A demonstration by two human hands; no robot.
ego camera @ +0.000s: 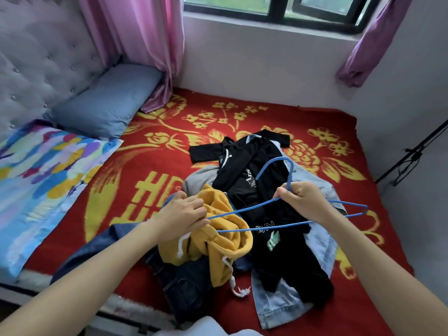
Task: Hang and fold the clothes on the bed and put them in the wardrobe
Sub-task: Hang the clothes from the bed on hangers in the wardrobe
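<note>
1. holding a thin blue wire clothes hanger (244, 208) level above the heap of clothes, the person used both hands.
2. the left hand (184, 212) had its fingers curled tight round the hanger's left corner, where the upper and lower wires met.
3. the right hand (303, 202) was closed round the neck of the hanger just under the hook, thumb pressed to the wire; the hook stood up beyond the knuckles and the right corner stuck out past the wrist.
4. no garment was on the hanger.
5. the clothes lay in one pile in the middle of the red woven blanket with yellow flowers (150, 166) that covered the bed.
6. a crumpled mustard-yellow hoodie with white drawstrings (218, 243) sat just below the left hand, on top of dark blue denim jeans (179, 287).
7. a black short-sleeved t-shirt with white print (244, 163) lay spread at the far side of the pile, with black printed trousers (286, 258) running towards the person beneath the hanger.
8. a pale blue denim garment (274, 309) lay under the black pieces, and a grey garment (198, 177) showed beside the hoodie.
9. a plain blue pillow (106, 103) and a multicoloured patterned pillow (43, 170) rested against the grey tufted headboard (36, 64), with a pink curtain (145, 44) hanging beside the dark-framed window (278, 10).
</note>
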